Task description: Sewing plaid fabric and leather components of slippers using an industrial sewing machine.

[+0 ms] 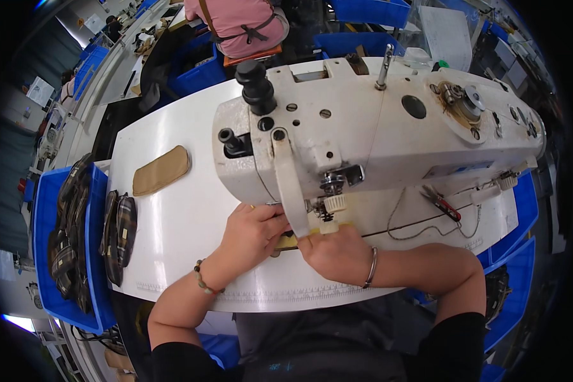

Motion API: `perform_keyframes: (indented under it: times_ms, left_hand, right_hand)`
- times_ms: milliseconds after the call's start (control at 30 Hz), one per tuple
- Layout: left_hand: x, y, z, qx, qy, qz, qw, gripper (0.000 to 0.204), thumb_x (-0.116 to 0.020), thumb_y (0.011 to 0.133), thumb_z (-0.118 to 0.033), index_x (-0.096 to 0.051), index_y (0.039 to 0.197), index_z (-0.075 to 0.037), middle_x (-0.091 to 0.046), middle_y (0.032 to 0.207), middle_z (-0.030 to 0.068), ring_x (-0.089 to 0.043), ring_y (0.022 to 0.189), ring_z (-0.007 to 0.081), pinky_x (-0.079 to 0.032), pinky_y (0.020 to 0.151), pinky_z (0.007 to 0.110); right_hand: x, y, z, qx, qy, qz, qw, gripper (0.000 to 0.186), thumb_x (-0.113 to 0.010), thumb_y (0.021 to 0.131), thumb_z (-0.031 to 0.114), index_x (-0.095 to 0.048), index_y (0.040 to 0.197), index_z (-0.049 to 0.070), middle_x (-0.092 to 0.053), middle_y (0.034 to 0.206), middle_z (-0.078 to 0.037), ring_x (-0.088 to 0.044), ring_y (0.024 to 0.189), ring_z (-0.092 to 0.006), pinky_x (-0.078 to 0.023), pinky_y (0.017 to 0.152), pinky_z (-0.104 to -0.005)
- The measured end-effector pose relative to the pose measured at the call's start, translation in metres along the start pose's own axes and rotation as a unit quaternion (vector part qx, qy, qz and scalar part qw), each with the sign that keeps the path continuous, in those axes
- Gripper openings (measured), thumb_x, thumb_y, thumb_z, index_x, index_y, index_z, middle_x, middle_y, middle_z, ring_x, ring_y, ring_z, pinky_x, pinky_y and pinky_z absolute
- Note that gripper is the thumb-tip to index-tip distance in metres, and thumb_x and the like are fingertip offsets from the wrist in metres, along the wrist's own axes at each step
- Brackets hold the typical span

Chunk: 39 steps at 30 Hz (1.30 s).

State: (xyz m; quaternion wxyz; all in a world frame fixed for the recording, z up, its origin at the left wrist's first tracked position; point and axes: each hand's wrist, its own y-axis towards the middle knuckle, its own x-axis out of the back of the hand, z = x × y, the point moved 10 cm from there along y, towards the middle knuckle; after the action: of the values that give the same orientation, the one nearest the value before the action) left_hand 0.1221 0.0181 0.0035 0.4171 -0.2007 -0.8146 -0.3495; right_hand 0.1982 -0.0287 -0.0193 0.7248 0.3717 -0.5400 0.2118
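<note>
Both of my hands are at the needle end of a white sewing machine (pixel 363 137). My left hand (pixel 253 232) is closed, its fingers curled beside the needle area; its fingertips are partly hidden under the machine head. Lower and to the right, my right hand (pixel 337 254) is closed too, thumb and fingers pinched together. Between the hands shows a small yellow and brown fabric piece (pixel 289 242), gripped at its two sides. The presser foot and needle are hidden behind the machine head and a white lever (pixel 290 184).
A tan padded fabric piece (pixel 162 172) lies on the white table (pixel 191 254). Plaid pieces (pixel 118 235) rest at its left edge, beside a blue bin (pixel 99 254) of plaid fabric. Red-handled thread snips (pixel 440 202) and a grey cord lie at right. A person in pink (pixel 248 28) sits beyond.
</note>
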Motion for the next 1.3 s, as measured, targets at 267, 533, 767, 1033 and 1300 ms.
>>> perform_keyframes:
  times_ms: [267, 533, 767, 1033, 1300]
  left_hand:
    - [-0.002, -0.004, 0.010, 0.005, 0.031, 0.024, 0.999, 0.017, -0.078, 0.072, -0.014, -0.077, 0.089, -0.012, -0.071, 0.093, -0.0003, -0.065, 0.094, 0.0214, -0.046, 0.086, 0.039]
    - [-0.001, 0.002, 0.003, -0.011, 0.047, 0.025, 0.999, 0.021, -0.076, 0.073, -0.010, -0.078, 0.094, -0.012, -0.072, 0.091, 0.0038, -0.066, 0.083, 0.0230, -0.047, 0.073, 0.037]
    - [-0.007, 0.002, 0.023, 0.029, 0.064, 0.012, 0.997, 0.019, -0.079, 0.070, -0.011, -0.078, 0.090, -0.011, -0.073, 0.097, 0.0021, -0.065, 0.100, 0.0241, -0.043, 0.092, 0.041]
    - [0.005, 0.014, 0.037, 0.129, -0.031, 0.017, 0.991, 0.022, -0.079, 0.073, -0.009, -0.076, 0.096, -0.009, -0.073, 0.094, 0.0091, -0.067, 0.091, 0.0292, -0.050, 0.083, 0.042]
    - [0.001, 0.010, 0.040, 0.130, -0.053, -0.001, 0.990, 0.027, -0.081, 0.074, -0.009, -0.075, 0.100, -0.010, -0.071, 0.091, 0.0100, -0.067, 0.084, 0.0329, -0.054, 0.075, 0.039]
  right_hand:
    - [0.001, 0.002, 0.002, 0.006, 0.018, -0.004, 1.000, 0.022, -0.058, 0.087, 0.010, -0.068, 0.100, -0.004, -0.061, 0.057, -0.006, -0.062, 0.048, -0.0204, -0.046, 0.042, -0.0358]
    - [-0.003, 0.000, 0.000, 0.004, 0.008, 0.022, 1.000, 0.032, -0.059, 0.084, 0.011, -0.066, 0.109, -0.007, -0.060, 0.056, -0.005, -0.060, 0.045, -0.0199, -0.045, 0.041, -0.0365]
    - [-0.016, 0.007, -0.011, -0.002, -0.089, 0.017, 0.996, 0.030, -0.061, 0.082, 0.013, -0.066, 0.107, -0.004, -0.063, 0.062, -0.007, -0.063, 0.050, -0.0223, -0.047, 0.043, -0.0367]
    - [-0.036, 0.002, -0.021, 0.021, -0.011, -0.062, 0.998, 0.034, -0.062, 0.080, 0.010, -0.065, 0.111, -0.004, -0.065, 0.067, -0.008, -0.065, 0.056, -0.0239, -0.049, 0.048, -0.0373]
    - [-0.021, 0.003, -0.019, 0.014, 0.014, -0.069, 0.997, 0.041, -0.062, 0.076, 0.011, -0.065, 0.114, -0.003, -0.061, 0.064, -0.007, -0.062, 0.053, -0.0231, -0.048, 0.048, -0.0383]
